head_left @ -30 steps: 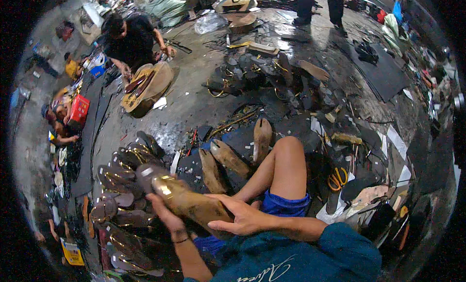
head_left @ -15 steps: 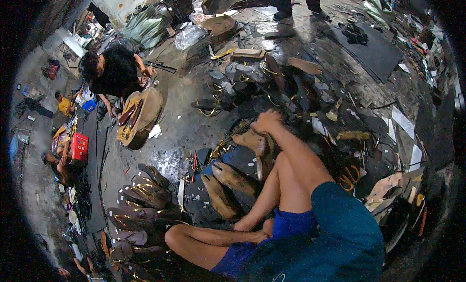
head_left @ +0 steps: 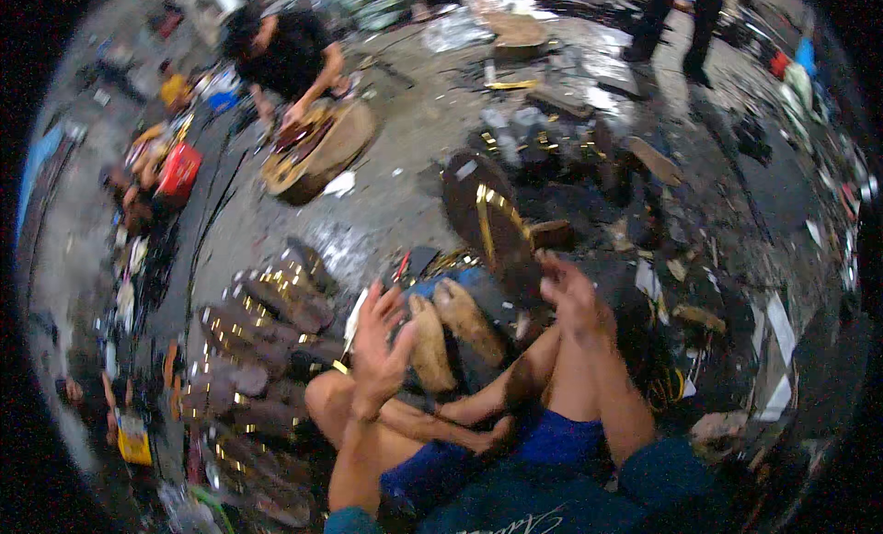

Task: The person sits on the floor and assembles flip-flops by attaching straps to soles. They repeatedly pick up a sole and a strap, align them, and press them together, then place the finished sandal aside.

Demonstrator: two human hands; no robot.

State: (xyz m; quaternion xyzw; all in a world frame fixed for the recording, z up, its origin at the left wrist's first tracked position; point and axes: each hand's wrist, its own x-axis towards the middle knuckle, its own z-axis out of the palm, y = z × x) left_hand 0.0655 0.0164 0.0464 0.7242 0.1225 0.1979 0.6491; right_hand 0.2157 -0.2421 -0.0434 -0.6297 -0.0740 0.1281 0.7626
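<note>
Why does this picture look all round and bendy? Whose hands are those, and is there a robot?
There's no robot, just a person's two bare hands. The camera sits on that person's head, looking down; its very wide lens bends straight edges. The right hand holds a brown sandal with a gold strap by its heel end. The left hand is open, holding nothing. On the floor are two brown foot-shaped blocks and, to the left, many dark sandals with shiny gold bits. It's a bit blurry.
</note>
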